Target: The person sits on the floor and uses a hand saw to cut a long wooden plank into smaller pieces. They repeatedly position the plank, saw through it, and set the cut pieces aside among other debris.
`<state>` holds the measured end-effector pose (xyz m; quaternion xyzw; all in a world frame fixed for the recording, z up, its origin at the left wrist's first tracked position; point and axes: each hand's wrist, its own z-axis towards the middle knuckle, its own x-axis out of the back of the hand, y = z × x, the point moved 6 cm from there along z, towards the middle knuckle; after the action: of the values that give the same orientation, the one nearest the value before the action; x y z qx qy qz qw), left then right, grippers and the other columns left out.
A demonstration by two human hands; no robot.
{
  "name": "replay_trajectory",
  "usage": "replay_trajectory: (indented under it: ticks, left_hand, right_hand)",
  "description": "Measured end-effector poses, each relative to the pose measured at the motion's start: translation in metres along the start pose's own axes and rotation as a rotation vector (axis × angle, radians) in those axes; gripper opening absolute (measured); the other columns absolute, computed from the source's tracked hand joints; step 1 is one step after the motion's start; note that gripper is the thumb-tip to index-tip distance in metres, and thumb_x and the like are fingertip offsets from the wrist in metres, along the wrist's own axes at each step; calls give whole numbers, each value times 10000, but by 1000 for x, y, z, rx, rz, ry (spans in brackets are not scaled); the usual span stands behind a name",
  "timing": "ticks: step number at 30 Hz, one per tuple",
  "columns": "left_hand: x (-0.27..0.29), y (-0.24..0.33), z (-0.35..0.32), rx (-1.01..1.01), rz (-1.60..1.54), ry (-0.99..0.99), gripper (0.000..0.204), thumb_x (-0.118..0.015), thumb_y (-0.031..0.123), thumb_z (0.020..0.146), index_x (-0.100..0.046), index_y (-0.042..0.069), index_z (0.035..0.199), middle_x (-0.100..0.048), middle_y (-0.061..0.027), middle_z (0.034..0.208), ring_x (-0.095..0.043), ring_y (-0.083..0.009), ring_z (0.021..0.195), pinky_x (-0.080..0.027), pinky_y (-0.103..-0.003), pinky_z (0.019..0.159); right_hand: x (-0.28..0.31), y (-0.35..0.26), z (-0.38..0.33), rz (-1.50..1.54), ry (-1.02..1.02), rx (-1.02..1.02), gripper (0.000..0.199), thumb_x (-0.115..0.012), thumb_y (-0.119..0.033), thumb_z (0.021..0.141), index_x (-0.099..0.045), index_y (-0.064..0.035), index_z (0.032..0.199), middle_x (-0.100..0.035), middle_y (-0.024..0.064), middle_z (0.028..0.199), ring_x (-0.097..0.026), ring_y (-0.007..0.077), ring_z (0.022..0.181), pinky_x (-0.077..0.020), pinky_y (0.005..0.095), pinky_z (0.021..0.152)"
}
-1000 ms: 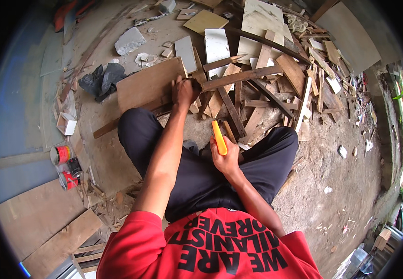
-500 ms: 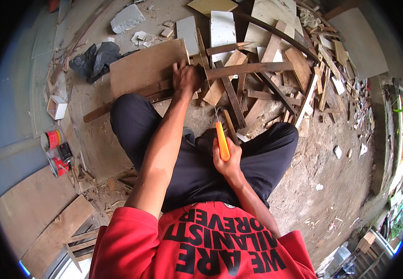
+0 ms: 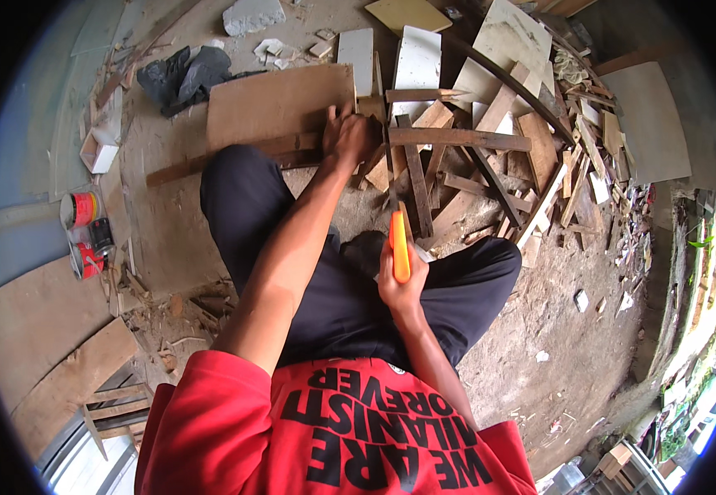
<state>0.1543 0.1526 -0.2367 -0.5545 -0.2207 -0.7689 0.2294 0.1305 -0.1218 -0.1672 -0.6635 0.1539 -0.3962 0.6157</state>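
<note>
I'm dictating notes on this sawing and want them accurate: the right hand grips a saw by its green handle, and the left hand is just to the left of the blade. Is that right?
Not quite: the saw handle is orange-yellow, not green, as the head view shows. The right hand does grip it, and the left hand is just to the left of the blade.

Left hand [image 3: 349, 134] rests at the right edge of a brown board [image 3: 279, 103]; right hand [image 3: 399, 290] grips an orange-handled saw [image 3: 401, 243], its blade [image 3: 391, 177] across a dark wooden strip [image 3: 465, 139], just beside the left hand. Black plastic bag [image 3: 183, 76] lies near the board's far left corner; cans [image 3: 85, 209] sit toward the left edge of the floor [image 3: 531, 326], wood scraps [image 3: 542, 148] heaped toward its far right.
</note>
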Motion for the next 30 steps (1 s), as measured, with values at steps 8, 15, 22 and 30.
replay_trajectory:
  ticks: [8,15,22,30]
  left_hand:
    - [-27,-15,-10,42,60,41,144,-624,271,807,-739,198,759,-727,-52,838,-621,-262,1023,-378,-513,961]
    - [-10,-10,0,134,-72,-196,192,-555,184,875,-717,121,792,-721,-86,885,-564,-219,1131,-367,-506,1014]
    - [-3,1,3,123,-8,-302,177,-598,275,845,-757,196,851,-741,-43,926,-578,-265,1147,-352,-515,999]
    - [2,-2,1,146,-9,-281,175,-611,263,828,-756,166,812,-736,-59,920,-560,-236,1141,-349,-486,981]
  right_hand:
    - [7,1,-21,4,-40,-49,122,-653,-86,880,-604,13,829,-585,106,599,-602,164,513,-466,313,508]
    - [9,2,-13,-26,-53,-75,129,-655,-61,856,-576,9,781,-565,121,567,-595,221,476,-461,320,492]
    - [3,-4,14,78,17,-42,142,-632,-74,902,-592,19,802,-543,108,576,-528,135,494,-424,318,484]
    - [9,-1,-16,36,-33,-16,106,-633,-66,884,-629,37,856,-571,92,577,-565,129,510,-448,307,499]
